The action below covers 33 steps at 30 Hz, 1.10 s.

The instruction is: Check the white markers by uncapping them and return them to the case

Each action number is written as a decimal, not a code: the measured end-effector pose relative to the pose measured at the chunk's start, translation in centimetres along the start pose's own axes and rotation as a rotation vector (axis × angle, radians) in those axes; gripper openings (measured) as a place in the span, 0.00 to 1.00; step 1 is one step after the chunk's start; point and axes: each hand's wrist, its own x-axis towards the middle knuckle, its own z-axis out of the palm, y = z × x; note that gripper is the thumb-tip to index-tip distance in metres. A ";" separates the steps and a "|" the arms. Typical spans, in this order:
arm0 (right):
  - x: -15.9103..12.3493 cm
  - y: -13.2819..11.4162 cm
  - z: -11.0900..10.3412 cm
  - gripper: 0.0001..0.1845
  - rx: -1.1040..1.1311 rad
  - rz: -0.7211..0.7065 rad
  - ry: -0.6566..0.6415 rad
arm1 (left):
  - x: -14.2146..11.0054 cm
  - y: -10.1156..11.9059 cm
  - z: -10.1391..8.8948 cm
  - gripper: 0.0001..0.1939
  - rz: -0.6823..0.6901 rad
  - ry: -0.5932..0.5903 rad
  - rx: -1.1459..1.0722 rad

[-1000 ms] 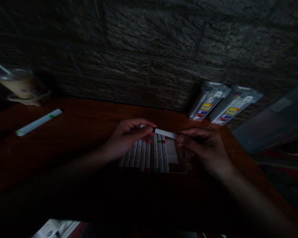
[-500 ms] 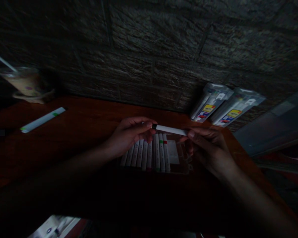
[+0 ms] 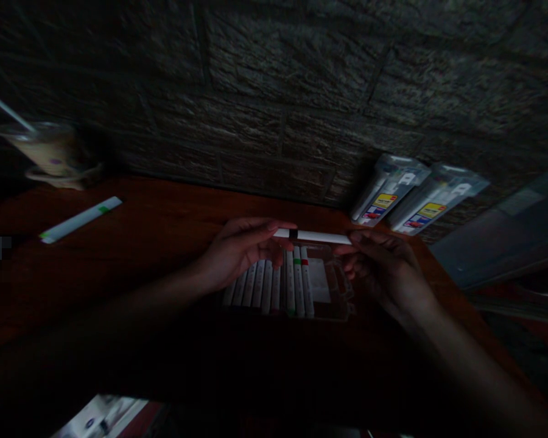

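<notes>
A white marker (image 3: pixel 322 236) with a black band is held level between my two hands. My left hand (image 3: pixel 249 249) pinches its left end, near the band. The fingers of my right hand (image 3: pixel 386 258) are closed on the other end. Below the marker, a clear plastic case (image 3: pixel 335 311) lies on the table with several white markers (image 3: pixel 267 289) side by side in it. Two of these show a green and a red band. A pale label or card (image 3: pixel 319 280) shows at the case's right. My left fingers cover the tops of some markers.
On the wooden table (image 3: pixel 178 207), a white marker with a green band (image 3: pixel 82 220) lies at the left. Behind it stands a drink cup (image 3: pixel 50 152) with a straw. Two upright clear cases (image 3: pixel 379 191) lean by the stone wall (image 3: pixel 274 109) at the right. The scene is dim.
My left fingers have shifted on the marker, so the black band and a white part to its left now show. The marker lies more level and slightly further right.
</notes>
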 end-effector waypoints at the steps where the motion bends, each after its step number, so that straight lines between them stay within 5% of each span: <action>1: 0.0 0.0 -0.1 0.10 0.001 0.000 0.001 | 0.0 0.0 0.0 0.13 -0.002 -0.015 -0.003; 13: 0.5 0.1 -0.5 0.11 0.013 0.052 0.089 | -0.4 0.1 0.3 0.15 0.022 -0.122 -0.028; 21: 0.4 0.2 -0.7 0.12 0.007 0.060 0.106 | -0.2 -0.1 0.3 0.12 0.045 -0.040 0.064; 33: 0.0 0.7 -0.4 0.08 -0.228 -0.084 -0.044 | -0.1 -0.5 -0.1 0.10 0.060 0.040 0.249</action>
